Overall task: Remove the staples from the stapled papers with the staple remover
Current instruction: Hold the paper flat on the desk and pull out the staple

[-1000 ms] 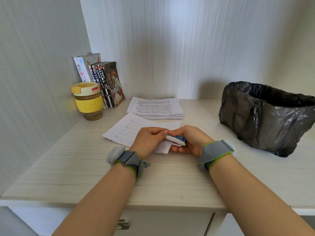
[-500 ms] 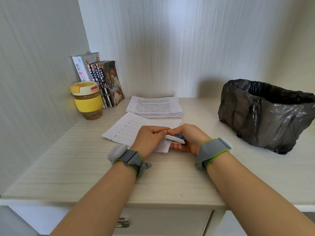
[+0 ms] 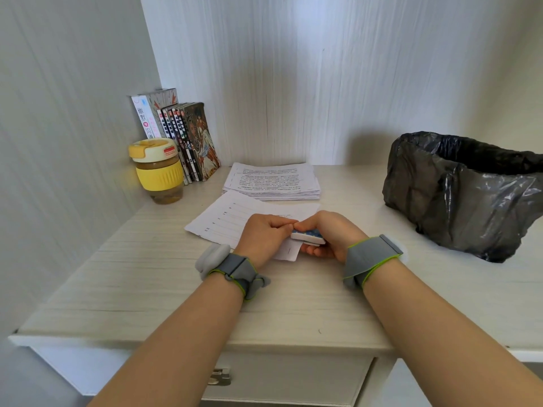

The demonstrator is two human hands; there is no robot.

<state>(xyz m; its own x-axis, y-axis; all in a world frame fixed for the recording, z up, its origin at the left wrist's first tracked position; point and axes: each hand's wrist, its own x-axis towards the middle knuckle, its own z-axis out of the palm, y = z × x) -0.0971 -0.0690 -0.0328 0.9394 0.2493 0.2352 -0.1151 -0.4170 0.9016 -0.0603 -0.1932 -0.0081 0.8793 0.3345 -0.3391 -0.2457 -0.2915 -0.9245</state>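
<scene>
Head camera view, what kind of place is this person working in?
Probably a home or office study nook: a pale wooden desk set into a corner, with a row of books against the wall, a stack of printed papers, and a bin lined with a black bag on the desktop.

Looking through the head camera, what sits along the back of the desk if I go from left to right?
Yellow-lidded jar → row of books → stack of printed papers → bin lined with a black bag.
</scene>
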